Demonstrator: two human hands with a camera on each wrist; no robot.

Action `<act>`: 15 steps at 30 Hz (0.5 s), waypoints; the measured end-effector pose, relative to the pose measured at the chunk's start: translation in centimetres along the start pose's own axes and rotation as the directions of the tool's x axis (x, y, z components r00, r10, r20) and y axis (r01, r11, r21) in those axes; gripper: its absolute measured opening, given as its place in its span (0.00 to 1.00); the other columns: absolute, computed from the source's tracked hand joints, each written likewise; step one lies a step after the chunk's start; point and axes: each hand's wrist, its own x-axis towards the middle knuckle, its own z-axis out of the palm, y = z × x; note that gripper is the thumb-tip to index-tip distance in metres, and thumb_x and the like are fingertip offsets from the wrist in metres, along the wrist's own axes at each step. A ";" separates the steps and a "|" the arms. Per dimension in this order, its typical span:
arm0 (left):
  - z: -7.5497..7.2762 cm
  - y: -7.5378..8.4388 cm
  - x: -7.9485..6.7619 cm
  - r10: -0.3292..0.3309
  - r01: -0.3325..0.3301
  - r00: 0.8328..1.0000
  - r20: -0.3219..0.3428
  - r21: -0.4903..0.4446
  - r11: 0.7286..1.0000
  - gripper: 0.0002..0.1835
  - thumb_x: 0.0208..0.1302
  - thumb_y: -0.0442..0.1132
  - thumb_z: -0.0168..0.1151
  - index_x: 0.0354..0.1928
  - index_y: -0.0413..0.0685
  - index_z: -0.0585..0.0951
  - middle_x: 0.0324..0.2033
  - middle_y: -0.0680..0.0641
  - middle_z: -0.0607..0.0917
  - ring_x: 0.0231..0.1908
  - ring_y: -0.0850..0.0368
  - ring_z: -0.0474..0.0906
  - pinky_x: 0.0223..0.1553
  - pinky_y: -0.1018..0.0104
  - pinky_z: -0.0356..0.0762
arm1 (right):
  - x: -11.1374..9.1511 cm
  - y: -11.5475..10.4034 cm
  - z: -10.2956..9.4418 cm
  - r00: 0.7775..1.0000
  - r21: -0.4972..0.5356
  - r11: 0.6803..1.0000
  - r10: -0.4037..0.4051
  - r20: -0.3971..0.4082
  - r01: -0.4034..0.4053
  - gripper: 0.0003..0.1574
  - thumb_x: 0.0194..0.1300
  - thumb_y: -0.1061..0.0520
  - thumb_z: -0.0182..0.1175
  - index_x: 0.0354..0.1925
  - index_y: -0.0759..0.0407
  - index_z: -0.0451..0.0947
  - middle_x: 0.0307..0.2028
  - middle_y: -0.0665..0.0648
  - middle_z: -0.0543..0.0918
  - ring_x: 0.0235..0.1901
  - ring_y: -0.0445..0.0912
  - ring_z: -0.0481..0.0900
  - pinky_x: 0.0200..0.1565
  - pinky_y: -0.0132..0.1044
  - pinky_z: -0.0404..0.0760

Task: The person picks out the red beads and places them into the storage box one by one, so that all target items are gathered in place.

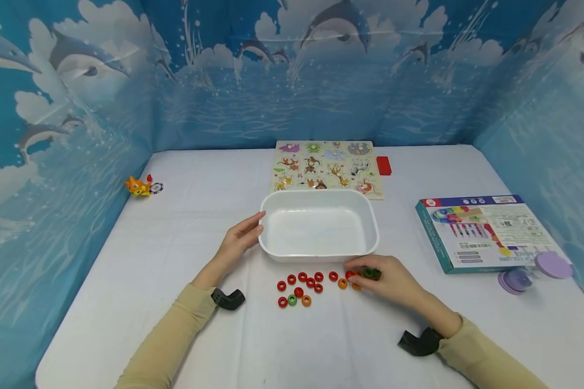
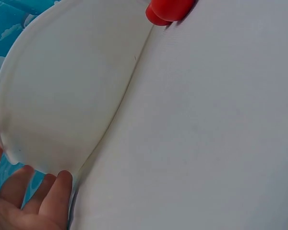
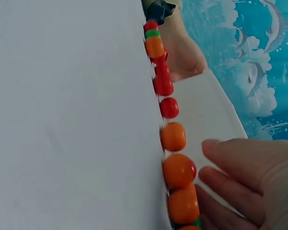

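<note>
A white plastic basin (image 1: pixel 319 227) stands mid-table, and my left hand (image 1: pixel 243 237) touches its left end with fairly straight fingers. The left wrist view has those fingertips right at the rim of the basin (image 2: pixel 62 86). Before it lie several round beads with holes: red beads (image 1: pixel 303 277), orange beads (image 1: pixel 306 301) and a green bead (image 1: pixel 292 300). My right hand (image 1: pixel 386 275) reaches over the right end of this group, fingers spread and gently bent around dark green beads (image 1: pixel 371 273). In the right wrist view, its fingers stand apart beside the orange beads (image 3: pixel 178 171).
Behind the basin lies an animal picture puzzle board (image 1: pixel 328 167) with a red block (image 1: pixel 383 166) beside it. To the right are a flat toy box (image 1: pixel 491 232) and a purple-lidded container (image 1: pixel 518 281). A small orange and yellow toy (image 1: pixel 138 186) sits at the far left.
</note>
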 end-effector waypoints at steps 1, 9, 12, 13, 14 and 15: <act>0.0 0.1 0.0 -0.004 0.004 1.000 0.006 0.000 1.000 0.26 0.60 0.49 0.56 0.61 0.56 0.68 0.61 0.50 0.65 0.57 0.54 0.65 0.52 0.64 0.70 | 0.0 0.1 0.2 1.000 -0.022 1.000 0.002 -0.006 -0.002 0.18 0.52 0.52 0.66 0.43 0.50 0.80 0.41 0.42 0.80 0.42 0.37 0.76 0.44 0.36 0.78; 0.6 1.9 -0.8 -0.010 0.010 0.999 0.034 0.024 1.000 0.24 0.65 0.43 0.51 0.63 0.52 0.64 0.63 0.47 0.62 0.58 0.51 0.63 0.54 0.63 0.68 | 0.0 0.0 0.7 0.998 -0.075 0.996 0.052 -0.042 -0.055 0.17 0.50 0.54 0.67 0.42 0.48 0.81 0.41 0.39 0.79 0.44 0.38 0.75 0.44 0.39 0.77; 0.7 2.3 -1.0 -0.012 0.011 0.999 0.039 0.026 1.000 0.24 0.65 0.43 0.51 0.63 0.52 0.65 0.63 0.48 0.62 0.58 0.52 0.63 0.54 0.64 0.68 | -0.1 0.0 0.8 0.997 -0.080 0.994 0.065 -0.052 -0.069 0.17 0.50 0.54 0.67 0.42 0.47 0.81 0.40 0.39 0.79 0.44 0.38 0.75 0.45 0.40 0.77; 0.7 2.3 -1.0 -0.013 0.012 0.999 0.041 0.025 1.000 0.24 0.65 0.43 0.51 0.63 0.51 0.65 0.63 0.47 0.62 0.58 0.51 0.63 0.54 0.64 0.68 | -0.1 0.1 0.9 0.996 -0.080 0.994 0.066 -0.056 -0.070 0.16 0.50 0.53 0.67 0.41 0.47 0.81 0.40 0.39 0.79 0.44 0.38 0.75 0.44 0.40 0.77; 0.7 2.4 -1.0 -0.014 0.014 0.999 0.043 0.021 1.000 0.24 0.65 0.43 0.51 0.63 0.51 0.65 0.63 0.47 0.62 0.59 0.51 0.63 0.54 0.64 0.68 | 0.0 0.1 0.9 0.996 -0.080 0.994 0.066 -0.060 -0.070 0.16 0.50 0.53 0.67 0.41 0.46 0.81 0.40 0.39 0.79 0.44 0.38 0.75 0.44 0.40 0.77; 0.7 2.4 -1.0 -0.015 0.014 0.999 0.046 0.019 1.000 0.24 0.65 0.43 0.51 0.63 0.51 0.65 0.63 0.47 0.62 0.59 0.51 0.63 0.54 0.64 0.68 | 0.0 0.1 1.0 0.996 -0.082 0.994 0.064 -0.064 -0.069 0.15 0.50 0.53 0.67 0.40 0.46 0.81 0.40 0.39 0.79 0.43 0.38 0.75 0.44 0.39 0.77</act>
